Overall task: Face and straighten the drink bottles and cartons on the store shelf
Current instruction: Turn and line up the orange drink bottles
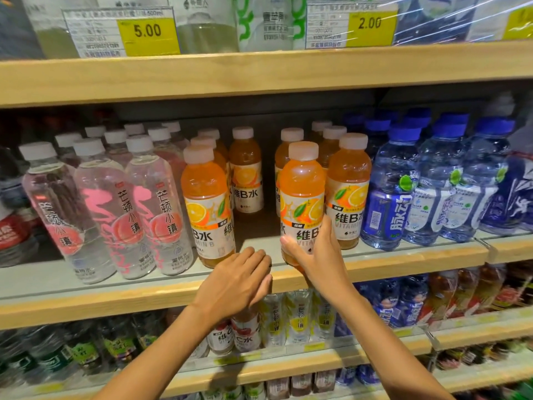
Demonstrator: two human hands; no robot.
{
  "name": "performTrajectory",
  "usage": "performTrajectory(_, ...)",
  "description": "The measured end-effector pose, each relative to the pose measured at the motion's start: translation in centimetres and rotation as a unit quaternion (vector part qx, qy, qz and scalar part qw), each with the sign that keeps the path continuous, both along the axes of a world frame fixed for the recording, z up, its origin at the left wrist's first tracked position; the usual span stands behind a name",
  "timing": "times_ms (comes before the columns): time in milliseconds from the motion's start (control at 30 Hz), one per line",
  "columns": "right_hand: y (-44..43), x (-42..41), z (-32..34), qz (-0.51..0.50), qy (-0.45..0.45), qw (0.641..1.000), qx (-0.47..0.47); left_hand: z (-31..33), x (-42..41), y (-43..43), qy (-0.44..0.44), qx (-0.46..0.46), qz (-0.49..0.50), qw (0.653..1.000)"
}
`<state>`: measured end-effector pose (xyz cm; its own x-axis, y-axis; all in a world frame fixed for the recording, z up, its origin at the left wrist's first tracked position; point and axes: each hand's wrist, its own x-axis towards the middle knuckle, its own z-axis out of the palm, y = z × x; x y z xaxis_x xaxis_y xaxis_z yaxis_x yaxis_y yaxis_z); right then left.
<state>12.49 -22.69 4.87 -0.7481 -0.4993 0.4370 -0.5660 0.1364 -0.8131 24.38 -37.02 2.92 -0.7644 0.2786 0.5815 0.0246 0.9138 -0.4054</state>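
Orange vitamin-drink bottles with pale caps stand in rows on the middle shelf [161,287]. My right hand [318,256] grips the lower part of the front orange bottle [302,194], which stands at the shelf's front edge. Another orange bottle [206,206] stands to the left, and one more [349,189] just right of the held one. My left hand [238,280] hovers flat over the shelf edge in the gap between the two front bottles, holding nothing. A further orange bottle [246,171] stands deeper in that gap.
Clear pink-labelled water bottles [155,209] lean at the left. Blue-capped bottles [389,192] fill the right. The shelf above [259,73] carries price tags and pale bottles. Lower shelves hold several more drinks [300,316].
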Motion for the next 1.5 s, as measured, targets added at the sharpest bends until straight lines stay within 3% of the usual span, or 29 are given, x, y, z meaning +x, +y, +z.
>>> performTrajectory(167, 0.8, 1.4, -0.6, -0.139, 0.086, 0.987, 0.001, -0.2, 0.1, 0.0, 0.002, 0.008, -0.001, 1.000)
performTrajectory(433, -1.8, 0.5, 0.7, -0.172, 0.076, 0.979, 0.074, -0.3, 0.1, 0.0, 0.004, 0.017, -0.007, 1.000)
performTrajectory(867, -5.5, -1.8, 1.6, -0.253, 0.153, 0.922, 0.250, -0.2, 0.4, 0.0, -0.003, 0.020, -0.002, 1.000)
performTrajectory(1067, -5.4, -1.7, 2.0, -0.242, 0.130, 0.928, 0.250, -0.2, 0.9, -0.1, -0.008, 0.016, -0.005, 1.000)
performTrajectory(1200, -4.1, 0.0, 1.5, -0.233, 0.168, 0.947, 0.145, -0.5, 1.3, -0.9, 0.000, -0.005, -0.016, 1.000)
performTrajectory(1300, -4.1, 1.2, 1.1, -0.114, 0.222, 0.966, 0.063, -0.9, 1.2, -1.2, 0.022, -0.040, -0.020, 0.999)
performTrajectory(1367, -5.4, 1.0, 1.6, -0.043, 0.181, 0.980, 0.067, -1.1, 1.1, -1.2, 0.029, -0.047, -0.020, 0.998)
performTrajectory(1500, -9.6, -0.2, 2.2, -0.007, 0.093, 0.993, 0.070, -1.3, 1.1, -1.3, 0.034, -0.056, -0.022, 0.998)
